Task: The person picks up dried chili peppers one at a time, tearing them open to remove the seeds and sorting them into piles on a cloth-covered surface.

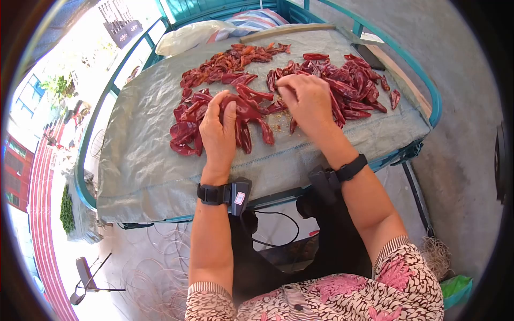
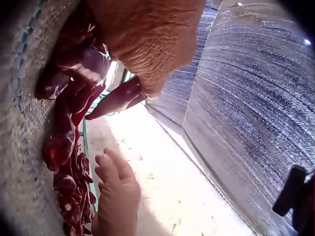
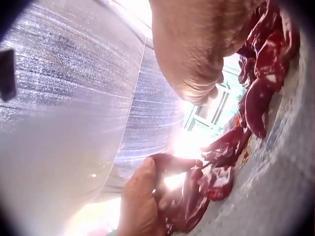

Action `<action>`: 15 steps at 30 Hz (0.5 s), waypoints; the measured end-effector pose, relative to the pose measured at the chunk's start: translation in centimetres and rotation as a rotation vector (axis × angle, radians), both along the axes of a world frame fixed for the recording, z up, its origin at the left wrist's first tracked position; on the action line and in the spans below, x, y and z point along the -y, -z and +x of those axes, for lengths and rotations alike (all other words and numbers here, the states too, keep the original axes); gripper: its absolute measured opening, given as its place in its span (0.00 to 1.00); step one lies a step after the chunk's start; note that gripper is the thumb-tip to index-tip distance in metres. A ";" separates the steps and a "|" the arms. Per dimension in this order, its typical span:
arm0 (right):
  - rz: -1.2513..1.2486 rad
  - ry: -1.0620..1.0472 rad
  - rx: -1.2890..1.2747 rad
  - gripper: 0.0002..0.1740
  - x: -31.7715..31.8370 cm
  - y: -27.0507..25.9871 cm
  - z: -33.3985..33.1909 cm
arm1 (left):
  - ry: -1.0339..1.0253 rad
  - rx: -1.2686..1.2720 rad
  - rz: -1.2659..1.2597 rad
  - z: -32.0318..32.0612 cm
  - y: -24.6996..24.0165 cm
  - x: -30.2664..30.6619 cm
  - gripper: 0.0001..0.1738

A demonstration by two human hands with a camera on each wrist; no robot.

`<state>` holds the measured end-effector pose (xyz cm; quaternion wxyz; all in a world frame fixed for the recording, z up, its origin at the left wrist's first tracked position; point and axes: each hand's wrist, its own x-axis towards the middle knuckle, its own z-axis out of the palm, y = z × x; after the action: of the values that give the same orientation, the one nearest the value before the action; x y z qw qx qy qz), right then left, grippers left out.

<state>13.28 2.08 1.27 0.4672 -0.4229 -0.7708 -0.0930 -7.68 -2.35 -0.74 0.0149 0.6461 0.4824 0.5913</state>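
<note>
My left hand (image 1: 218,131) grips a dark red dried chili pepper (image 1: 243,109) between thumb and fingers, above the near left heap of peppers (image 1: 184,131). In the left wrist view that chili (image 2: 120,98) points out from beneath the hand, its tip toward the heap. My right hand (image 1: 309,101) is at the left edge of the right-hand pepper heap (image 1: 353,85), fingers loosely bent. No pepper shows in it from the left wrist view, where the right hand (image 2: 118,191) appears beyond the heap.
A third heap of more orange-red, shrivelled peppers (image 1: 225,63) lies farther back. Under them is a grey woven sheet (image 1: 144,139) on a cart with teal rails (image 1: 436,101). Pale seeds (image 1: 278,125) are scattered between the heaps. A wooden strip (image 1: 289,32) and sacks (image 1: 193,36) lie behind.
</note>
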 end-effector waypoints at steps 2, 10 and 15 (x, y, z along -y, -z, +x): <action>-0.123 0.152 0.067 0.10 -0.1 0.2 1.4 | -0.056 0.019 0.012 -0.2 0.6 -0.5 0.20; -0.390 0.221 0.320 0.15 -0.5 1.4 1.6 | 0.045 0.206 -0.132 0.1 0.2 0.3 0.19; -0.363 0.137 0.146 0.14 -0.7 1.0 1.5 | 0.016 -0.017 -0.074 0.0 0.3 0.0 0.13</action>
<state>14.82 2.77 0.23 0.3189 -0.5437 -0.7762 -0.0145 -7.65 -2.36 -1.06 0.0396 0.6540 0.4989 0.5672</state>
